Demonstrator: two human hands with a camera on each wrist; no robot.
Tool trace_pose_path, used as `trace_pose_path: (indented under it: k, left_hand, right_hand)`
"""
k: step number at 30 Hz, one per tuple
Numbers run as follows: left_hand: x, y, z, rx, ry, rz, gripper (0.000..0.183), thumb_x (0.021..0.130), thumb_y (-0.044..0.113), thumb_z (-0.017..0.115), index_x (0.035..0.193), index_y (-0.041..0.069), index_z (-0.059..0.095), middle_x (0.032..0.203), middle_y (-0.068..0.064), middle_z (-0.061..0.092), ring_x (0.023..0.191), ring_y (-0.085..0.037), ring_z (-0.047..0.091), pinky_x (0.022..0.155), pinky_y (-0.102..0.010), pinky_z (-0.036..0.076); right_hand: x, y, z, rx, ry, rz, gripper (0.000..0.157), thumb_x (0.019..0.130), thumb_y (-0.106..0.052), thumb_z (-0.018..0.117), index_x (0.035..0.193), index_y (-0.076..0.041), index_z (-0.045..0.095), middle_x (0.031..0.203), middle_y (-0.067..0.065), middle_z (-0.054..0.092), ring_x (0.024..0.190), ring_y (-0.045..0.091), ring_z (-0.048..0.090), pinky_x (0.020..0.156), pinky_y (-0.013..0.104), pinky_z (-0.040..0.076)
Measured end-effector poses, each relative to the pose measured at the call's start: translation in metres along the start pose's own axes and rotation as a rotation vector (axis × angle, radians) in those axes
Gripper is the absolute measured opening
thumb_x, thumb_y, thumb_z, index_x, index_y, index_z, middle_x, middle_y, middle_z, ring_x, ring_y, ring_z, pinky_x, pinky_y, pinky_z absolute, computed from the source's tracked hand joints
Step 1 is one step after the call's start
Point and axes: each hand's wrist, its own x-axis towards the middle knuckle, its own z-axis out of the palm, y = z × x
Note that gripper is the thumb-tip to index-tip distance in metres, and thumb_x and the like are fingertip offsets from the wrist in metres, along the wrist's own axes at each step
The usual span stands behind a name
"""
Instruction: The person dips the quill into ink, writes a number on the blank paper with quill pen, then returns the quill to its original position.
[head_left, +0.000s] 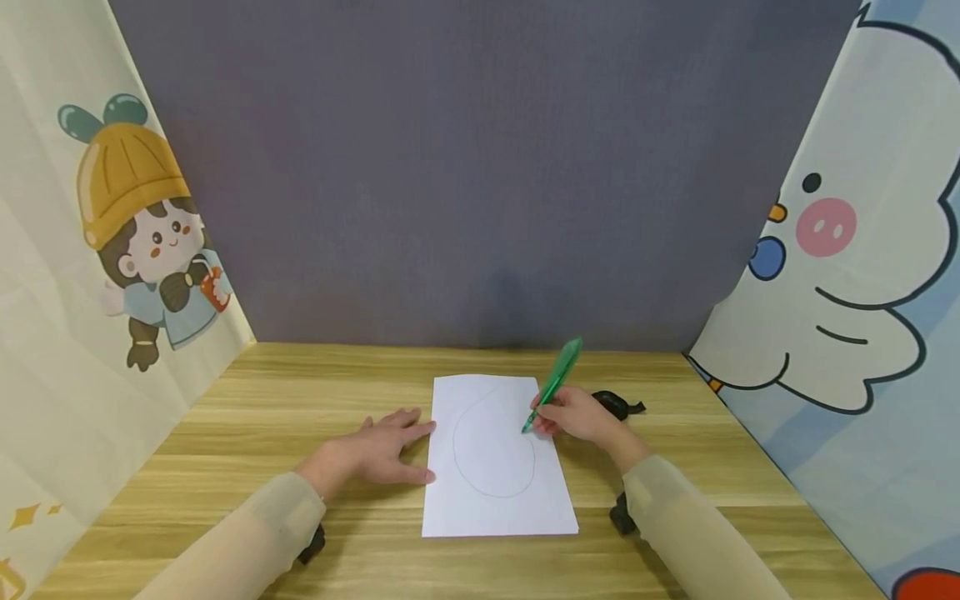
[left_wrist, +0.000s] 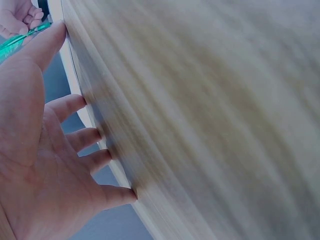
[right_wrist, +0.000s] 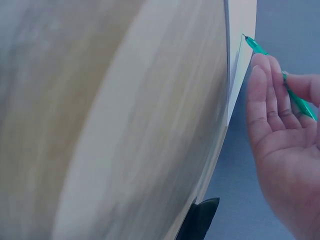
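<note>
A white sheet of paper (head_left: pixel 480 518) lies on the wooden table, bearing a thin, rounded outline with a gap at its upper right. My right hand (head_left: pixel 573 414) pinches a green pen (head_left: pixel 558 371) whose top is shaped like a feather or leaf. Its tip points down at the paper, by the gap in the line; in the right wrist view the pen (right_wrist: pixel 256 46) slants between thumb and fingers. Spread out at the paper's left edge, my left hand (head_left: pixel 386 450) rests with thumb and a fingertip at that edge. The left wrist view shows its fingertips (left_wrist: pixel 125 195) on the tabletop.
Just behind the right hand lies a small black object (head_left: pixel 613 405) with a strap on the wooden table (head_left: pixel 300 392). A dark grey panel (head_left: pixel 472 167) stands along the table's far edge. Cartoon-printed curtains (head_left: pixel 45 292) hang at both sides.
</note>
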Motion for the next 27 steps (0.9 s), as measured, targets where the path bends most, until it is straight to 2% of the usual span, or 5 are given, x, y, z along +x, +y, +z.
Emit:
trace_pose_path:
  k: [8, 17, 27]
  left_hand:
    - [0.0, 0.0, 0.001, -0.009, 0.003, -0.001, 0.092, 0.099, 0.066, 0.071, 0.173, 0.022, 0.038, 0.183, -0.017, 0.021, 0.171, -0.046, 0.016, 0.13, -0.081, 0.011]
    - [0.0, 0.0, 0.001, -0.011, 0.0, -0.005, 0.093, 0.099, 0.067, 0.071, 0.173, 0.023, 0.037, 0.184, -0.016, 0.021, 0.171, -0.045, 0.015, 0.131, -0.08, 0.01]
    - [0.001, -0.001, 0.002, -0.011, 0.001, -0.004, 0.094, 0.098, 0.068, 0.071, 0.173, 0.023, 0.037, 0.184, -0.016, 0.021, 0.171, -0.045, 0.014, 0.131, -0.08, 0.011]
  right_hand:
    - [0.006, 0.001, 0.003, -0.006, -0.001, 0.022, 0.028, 0.113, -0.015, 0.059, 0.126, 0.007, 0.071, 0.104, 0.015, 0.081, 0.093, 0.018, 0.078, 0.085, 0.034, 0.067]
    - [0.012, 0.001, 0.008, -0.008, -0.015, -0.013, 0.027, 0.112, -0.012, 0.059, 0.124, 0.008, 0.071, 0.103, 0.017, 0.081, 0.094, 0.022, 0.079, 0.087, 0.039, 0.067]
    - [0.015, -0.004, 0.015, -0.006, -0.011, -0.008, 0.025, 0.11, -0.011, 0.06, 0.122, 0.007, 0.072, 0.1, 0.015, 0.082, 0.09, 0.02, 0.079, 0.084, 0.037, 0.068]
